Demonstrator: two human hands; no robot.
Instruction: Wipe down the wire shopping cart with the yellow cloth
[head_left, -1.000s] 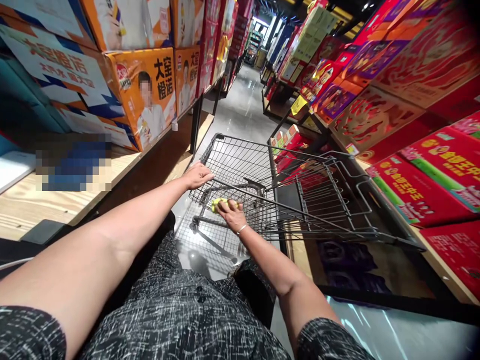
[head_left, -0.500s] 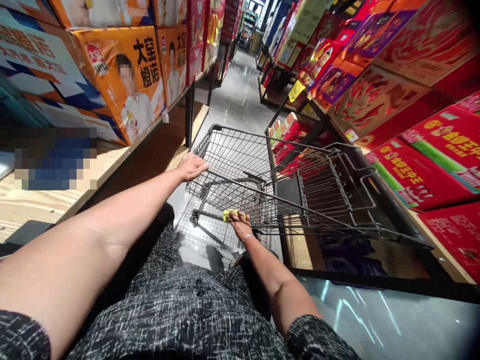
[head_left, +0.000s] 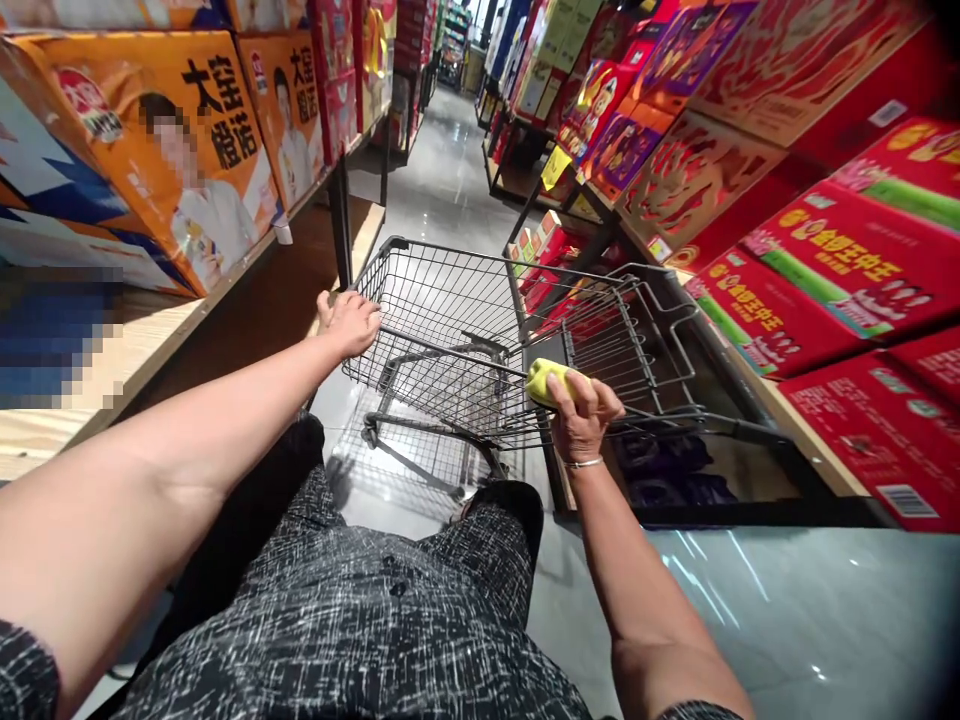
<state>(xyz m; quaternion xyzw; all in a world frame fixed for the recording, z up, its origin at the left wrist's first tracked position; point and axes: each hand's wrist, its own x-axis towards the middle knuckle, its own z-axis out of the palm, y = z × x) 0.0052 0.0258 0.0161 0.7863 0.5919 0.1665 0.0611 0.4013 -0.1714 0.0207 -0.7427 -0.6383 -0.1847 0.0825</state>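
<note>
A black wire shopping cart stands sideways in front of me, with its long near rim running from left to right. At the left end of that rim, my left hand is closed over the basket corner. My right hand grips a bunched yellow cloth against the near rim, right of the middle. Part of the cloth is hidden by my fingers. Inside, the basket shows bare wire mesh, with the cart's lower frame and wheels visible through it.
Orange drink cartons are stacked on a wooden shelf at left. Red boxes fill the right shelf, close to the cart's right end. Between the shelves, a shiny aisle floor runs away from me. A yellow tag hangs from the right shelf.
My right hand has moved up and right with the cloth, from below the near rim onto it. My left hand remains at the corner. The view has shifted a little to the right.
</note>
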